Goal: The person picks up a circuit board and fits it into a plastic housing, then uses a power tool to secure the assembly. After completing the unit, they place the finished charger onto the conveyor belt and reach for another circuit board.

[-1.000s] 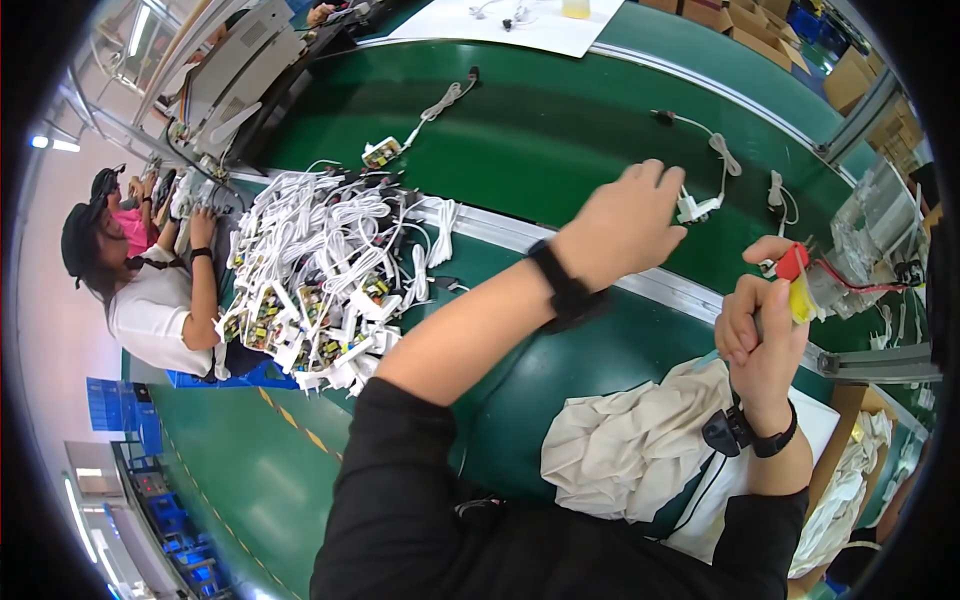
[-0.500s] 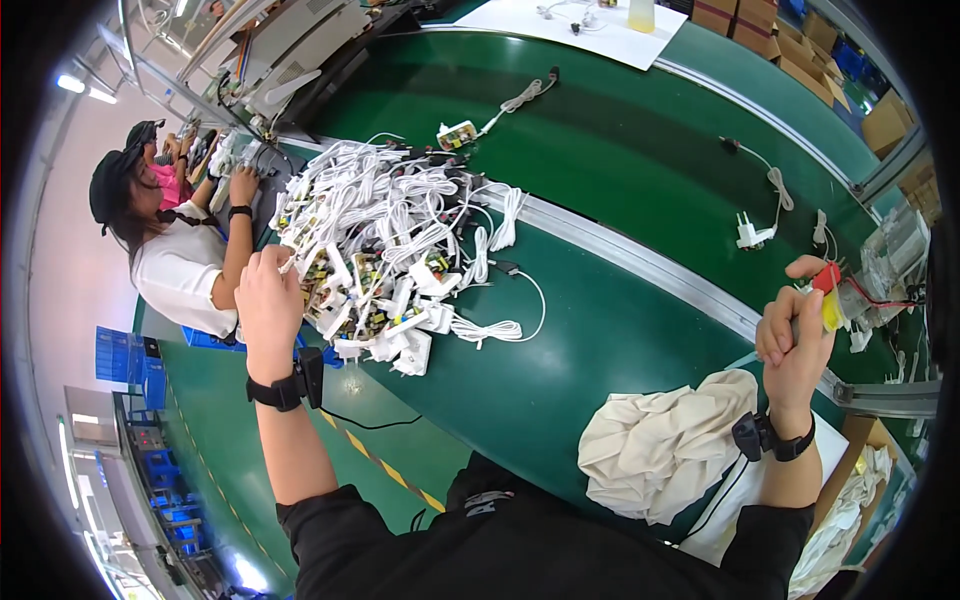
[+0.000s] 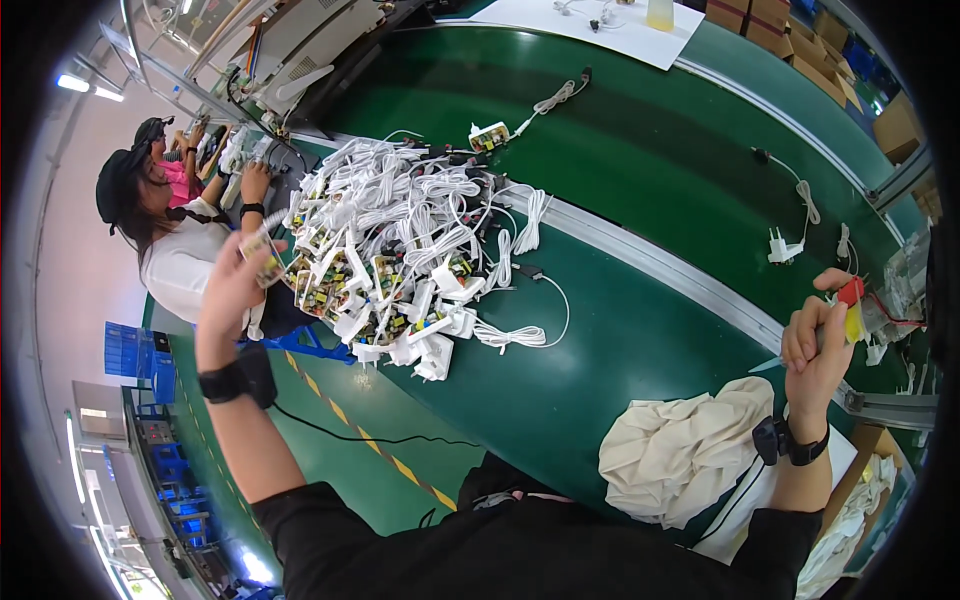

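My left hand [image 3: 229,285] is raised at the left end of a pile of white power adapters [image 3: 400,240]. Its fingers grip an adapter [image 3: 264,262] whose circuit board shows; a white part stretches from it toward the pile. Many adapters in the heap have bare boards and bundled white cords. At the right, my right hand [image 3: 815,345] is closed around a thin tool [image 3: 767,365], of which only the pale blue pointed end shows. Beside those fingers are a red piece [image 3: 850,291] and a yellow piece [image 3: 855,323]; whether the hand touches them I cannot tell.
A crumpled cream cloth [image 3: 685,450] lies on the green bench near my right forearm. Beyond a metal rail, the green belt [image 3: 640,150] carries an adapter [image 3: 490,136] and a plug with cord [image 3: 783,246]. A co-worker [image 3: 185,250] sits at the left. Cardboard boxes [image 3: 815,60] stand far right.
My left hand has moved left and slightly down, away from the pile's edge, and the adapter in it now shows clearly. The view has shifted slightly. My right hand keeps its grip.
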Tool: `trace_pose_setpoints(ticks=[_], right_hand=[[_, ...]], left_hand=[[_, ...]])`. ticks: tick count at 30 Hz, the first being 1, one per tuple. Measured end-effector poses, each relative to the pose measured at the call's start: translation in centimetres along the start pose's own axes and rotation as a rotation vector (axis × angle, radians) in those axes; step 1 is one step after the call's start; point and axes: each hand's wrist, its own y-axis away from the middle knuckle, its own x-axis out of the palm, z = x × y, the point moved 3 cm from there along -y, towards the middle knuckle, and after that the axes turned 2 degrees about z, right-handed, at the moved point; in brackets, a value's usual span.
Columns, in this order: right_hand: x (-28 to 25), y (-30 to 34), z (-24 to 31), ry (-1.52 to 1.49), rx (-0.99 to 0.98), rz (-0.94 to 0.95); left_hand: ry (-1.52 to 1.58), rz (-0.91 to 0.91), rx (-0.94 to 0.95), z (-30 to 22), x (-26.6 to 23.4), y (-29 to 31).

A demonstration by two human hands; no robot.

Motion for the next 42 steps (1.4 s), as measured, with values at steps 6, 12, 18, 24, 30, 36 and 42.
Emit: trace_pose_setpoints(ticks=[6, 12, 18, 24, 30, 36, 42], right_hand=[[-0.9, -0.3, -0.4, 0.046, -0.014, -0.012], [-0.1, -0.5, -0.2, 0.031, 0.015, -0.015], [-0.5, -0.6, 0.5, 0.106, 0.007, 0.003], [-0.4, -0.4, 1.2, 0.050, 0.033, 0.056], [-0.7, -0.3, 1.6, 0.092, 0.037, 0.026], [-0.7, -0.7, 1.1, 0.070, 0.065, 0.023], [-0.7, -0.9, 0.6, -0.089, 0.050, 0.022]], left_hand=[[0.727, 0.485, 0.149, -13.5, 6.6, -4.4], [1.000, 0.712, 0.295, -22.9, 17.5, -5.2], [1.007, 0.586, 0.494, -21.1, 33.7, -2.2], [1.058, 1.068, -0.212, -10.2, 47.3, 8.8], [0.881, 1.469, -0.227, -8.5, 48.2, 13.6], [0.910, 1.522, -0.198, -8.5, 47.7, 14.3], [0.916, 1.524, -0.169, -8.6, 47.6, 13.9]])
